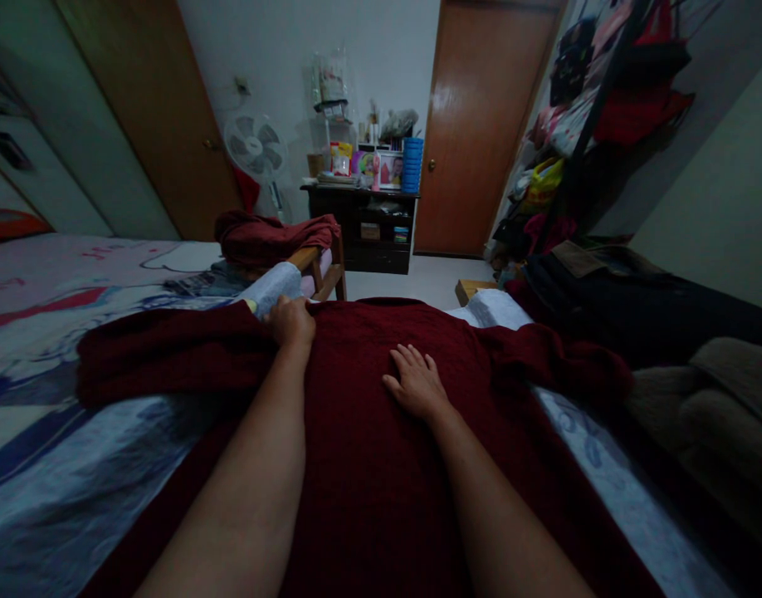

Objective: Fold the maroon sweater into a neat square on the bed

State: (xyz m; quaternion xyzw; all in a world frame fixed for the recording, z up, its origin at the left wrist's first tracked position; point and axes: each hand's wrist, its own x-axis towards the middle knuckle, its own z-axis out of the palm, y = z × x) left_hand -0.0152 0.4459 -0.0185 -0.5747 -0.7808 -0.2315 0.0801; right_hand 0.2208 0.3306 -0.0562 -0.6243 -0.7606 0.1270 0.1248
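A dark red garment (381,465) lies spread on a pale cloth (598,457) directly before a person, its collar end pointing away and its body running toward the camera. The left hand (292,322) is curled closed on the garment at the shoulder, where the sleeve (175,353) begins, seemingly grasping the edge to draw it straight or keep it from sliding. The right hand (417,384) holds nothing; it rests palm down on the upper body with fingers slightly spread, probably pressing the fabric flat. The sleeve on the left reaches out sideways, perhaps to keep it off the body; the right sleeve (559,357) also points outward but is bunched, beside dark clothes (655,291) and a brown fleecy cloth (723,407).

The left fingertips are out of sight, so how much fabric they hold cannot be told. The hem is cut off at the bottom of the view. Whatever supports the pale cloth is covered. Dim light blurs seams and creases into the dark red, and the dark clothes at the right merge into shadow, too murky to tell apart.
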